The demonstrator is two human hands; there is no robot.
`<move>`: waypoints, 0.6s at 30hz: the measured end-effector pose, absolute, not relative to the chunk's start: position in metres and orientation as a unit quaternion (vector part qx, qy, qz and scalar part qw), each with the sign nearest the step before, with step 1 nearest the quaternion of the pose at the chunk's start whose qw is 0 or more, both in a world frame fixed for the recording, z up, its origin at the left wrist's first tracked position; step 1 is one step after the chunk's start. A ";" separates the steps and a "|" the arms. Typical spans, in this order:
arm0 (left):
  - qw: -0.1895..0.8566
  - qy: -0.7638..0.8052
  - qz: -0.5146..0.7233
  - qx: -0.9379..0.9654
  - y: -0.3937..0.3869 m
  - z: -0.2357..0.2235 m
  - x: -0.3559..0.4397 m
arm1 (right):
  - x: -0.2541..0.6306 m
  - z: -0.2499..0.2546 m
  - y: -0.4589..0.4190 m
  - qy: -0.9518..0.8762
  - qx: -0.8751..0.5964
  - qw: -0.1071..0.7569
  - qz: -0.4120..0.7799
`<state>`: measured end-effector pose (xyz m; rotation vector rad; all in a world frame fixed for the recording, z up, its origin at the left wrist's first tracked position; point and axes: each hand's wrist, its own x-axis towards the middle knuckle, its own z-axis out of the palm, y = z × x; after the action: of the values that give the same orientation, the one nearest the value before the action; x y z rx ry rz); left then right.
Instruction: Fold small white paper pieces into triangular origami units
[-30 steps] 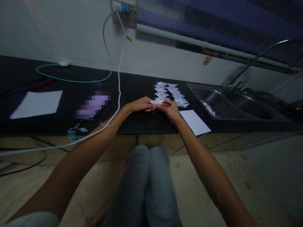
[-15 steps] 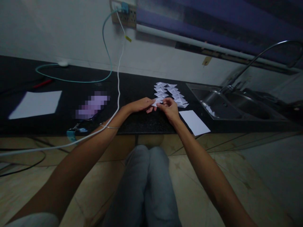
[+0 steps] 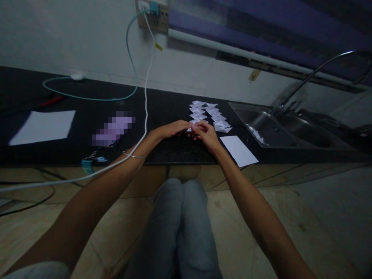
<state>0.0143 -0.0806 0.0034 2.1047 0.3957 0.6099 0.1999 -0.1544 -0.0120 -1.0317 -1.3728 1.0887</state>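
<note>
Over the black counter my two hands meet at a small folded white paper (image 3: 189,130), which their fingers mostly cover. My left hand (image 3: 178,127) is closed on it from the left, back of the hand up. From the right, my right hand (image 3: 205,133) pinches the same paper between thumb and fingers. Just beyond stand two rows of folded paper boats, a left row (image 3: 198,110) and a right row (image 3: 216,116), several in each. A flat white paper sheet (image 3: 238,150) lies right of my right wrist, at the counter's front edge.
Across my left forearm runs a white cable (image 3: 145,104). On the left of the counter (image 3: 165,153) lie a larger white sheet (image 3: 43,127), a blurred-out purple item (image 3: 114,130) with a teal strap (image 3: 87,166), and a teal cord (image 3: 95,99). A steel sink (image 3: 276,128) is at right.
Both hands stay in place while their fingers turn the folded paper. It showed more a half second ago; now the right fingers have closed over it and moved slightly left.
</note>
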 end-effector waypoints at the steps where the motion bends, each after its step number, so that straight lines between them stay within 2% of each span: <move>1: 0.436 0.161 0.246 0.850 -0.081 0.003 0.015 | 0.200 -0.013 -0.154 -0.571 -0.435 0.527 0.455; 13: 0.351 0.151 0.236 0.893 -0.087 0.004 0.021 | 0.201 -0.015 -0.151 -0.541 -0.445 0.555 0.448; 18: 0.335 0.210 0.272 0.877 -0.087 0.002 0.019 | 0.200 -0.016 -0.152 -0.548 -0.443 0.561 0.435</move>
<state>0.0195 -0.0865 0.0016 2.2883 0.5484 0.7097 0.2001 -0.1519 -0.0162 -1.0434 -1.2905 1.0240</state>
